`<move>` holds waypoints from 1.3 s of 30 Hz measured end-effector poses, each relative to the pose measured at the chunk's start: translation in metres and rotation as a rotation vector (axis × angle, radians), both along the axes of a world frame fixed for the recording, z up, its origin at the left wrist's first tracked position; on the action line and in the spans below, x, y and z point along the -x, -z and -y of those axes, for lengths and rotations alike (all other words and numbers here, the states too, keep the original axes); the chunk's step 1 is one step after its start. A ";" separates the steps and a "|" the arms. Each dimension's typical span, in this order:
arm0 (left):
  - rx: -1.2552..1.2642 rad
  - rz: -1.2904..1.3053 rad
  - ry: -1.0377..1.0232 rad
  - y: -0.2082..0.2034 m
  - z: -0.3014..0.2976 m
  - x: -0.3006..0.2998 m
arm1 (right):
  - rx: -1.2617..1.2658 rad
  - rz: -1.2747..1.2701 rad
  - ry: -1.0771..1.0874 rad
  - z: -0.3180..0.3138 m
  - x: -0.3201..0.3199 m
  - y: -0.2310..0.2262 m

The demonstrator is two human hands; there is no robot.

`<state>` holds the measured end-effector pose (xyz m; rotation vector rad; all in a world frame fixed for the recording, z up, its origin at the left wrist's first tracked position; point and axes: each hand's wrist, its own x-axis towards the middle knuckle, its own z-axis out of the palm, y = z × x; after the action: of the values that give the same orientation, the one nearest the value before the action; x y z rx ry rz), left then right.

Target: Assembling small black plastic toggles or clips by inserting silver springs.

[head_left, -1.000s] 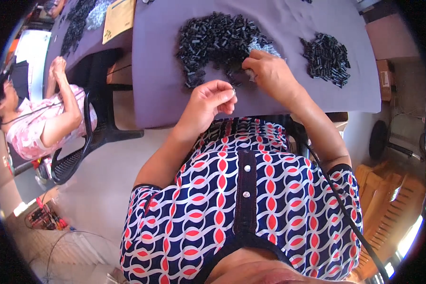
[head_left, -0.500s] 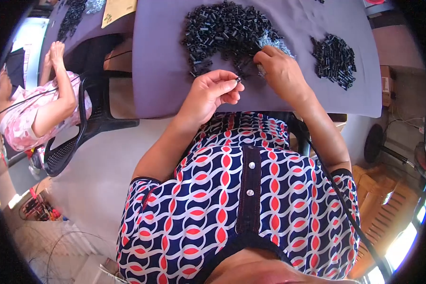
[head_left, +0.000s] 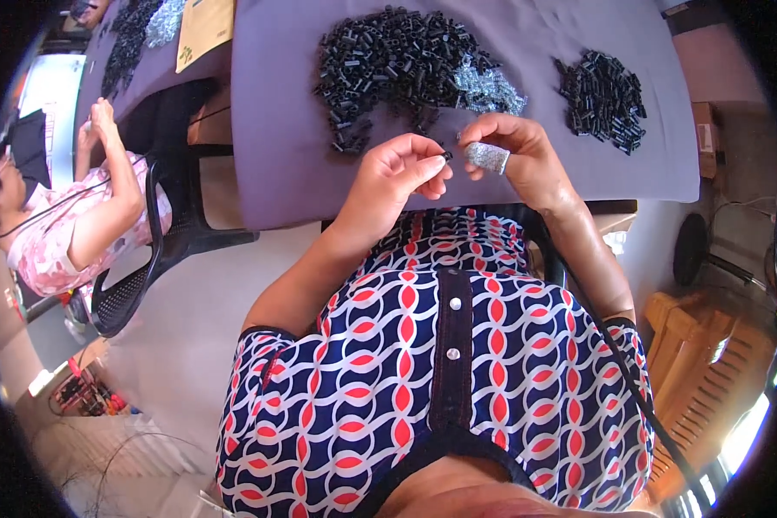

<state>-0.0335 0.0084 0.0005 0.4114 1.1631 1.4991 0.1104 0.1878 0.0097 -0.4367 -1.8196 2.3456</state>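
Note:
My left hand (head_left: 392, 183) pinches a small black tubular part (head_left: 446, 156) between thumb and forefinger, just above the near edge of the table. Close to its right, my right hand (head_left: 533, 169) is closed in a pinch. A silvery grey sleeve (head_left: 489, 159) covers its thumb. Whatever sits between those fingertips is too small to make out. Behind both hands spreads a large heap of short black tubular parts (head_left: 384, 56), with a patch of small shiny silvery pieces (head_left: 489, 86) along its right side. A separate pile of black parts (head_left: 609, 102) lies farther right.
A grey-purple cloth (head_left: 272, 129) covers the table. At left, another person (head_left: 95, 203) sits on a black chair (head_left: 160, 216) by a table with similar heaps and a yellow envelope (head_left: 205, 33). A wooden chair (head_left: 708, 371) stands at lower right.
My right hand has left the silvery pieces and come back toward me, beside my left hand. The left hand keeps its black part and has shifted slightly right.

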 end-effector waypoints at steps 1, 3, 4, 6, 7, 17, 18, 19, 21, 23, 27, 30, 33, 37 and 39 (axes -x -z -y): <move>0.001 -0.010 0.003 -0.002 -0.002 -0.001 | -0.018 -0.001 0.039 0.000 -0.002 0.002; 0.008 -0.020 0.007 -0.003 -0.004 -0.002 | 0.052 0.017 0.022 -0.001 -0.005 -0.002; 0.003 -0.038 0.008 -0.003 -0.004 -0.003 | 0.118 0.037 0.002 -0.001 -0.006 -0.004; 0.000 -0.058 0.015 -0.004 -0.006 -0.004 | 0.135 -0.021 -0.008 -0.001 -0.006 -0.001; -0.002 -0.082 0.017 -0.005 -0.006 -0.004 | 0.147 -0.076 -0.022 -0.001 -0.006 0.001; -0.009 -0.220 0.023 -0.012 -0.004 -0.008 | 0.076 -0.020 -0.034 0.006 -0.007 -0.002; -0.012 -0.223 0.023 -0.013 -0.004 -0.009 | 0.079 -0.041 -0.014 0.009 -0.007 -0.004; -0.013 -0.234 0.017 -0.014 -0.003 -0.011 | 0.082 -0.061 0.006 0.012 -0.007 -0.006; -0.013 -0.241 0.005 -0.013 -0.002 -0.010 | 0.053 -0.050 0.007 0.015 -0.005 -0.012; -0.027 -0.217 0.003 -0.009 -0.002 -0.008 | 0.024 -0.040 0.010 0.014 -0.005 -0.011; -0.013 -0.123 -0.006 -0.009 0.001 -0.005 | 0.025 -0.073 0.015 0.004 -0.007 0.001; -0.061 0.064 0.005 -0.007 0.003 -0.004 | -0.002 -0.060 0.036 0.005 -0.007 0.002; -0.168 0.084 0.025 -0.003 0.006 -0.005 | -0.014 -0.054 0.038 0.005 -0.008 0.003; -0.236 0.060 0.051 -0.005 0.007 -0.004 | -0.049 -0.063 0.085 0.007 -0.008 0.008; -0.244 0.059 0.054 -0.004 0.007 -0.003 | -0.255 -0.053 0.134 0.004 -0.008 0.010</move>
<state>-0.0306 0.0015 0.0045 0.5553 0.9185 1.6002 0.1180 0.1834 0.0000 -0.4420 -1.9637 1.9868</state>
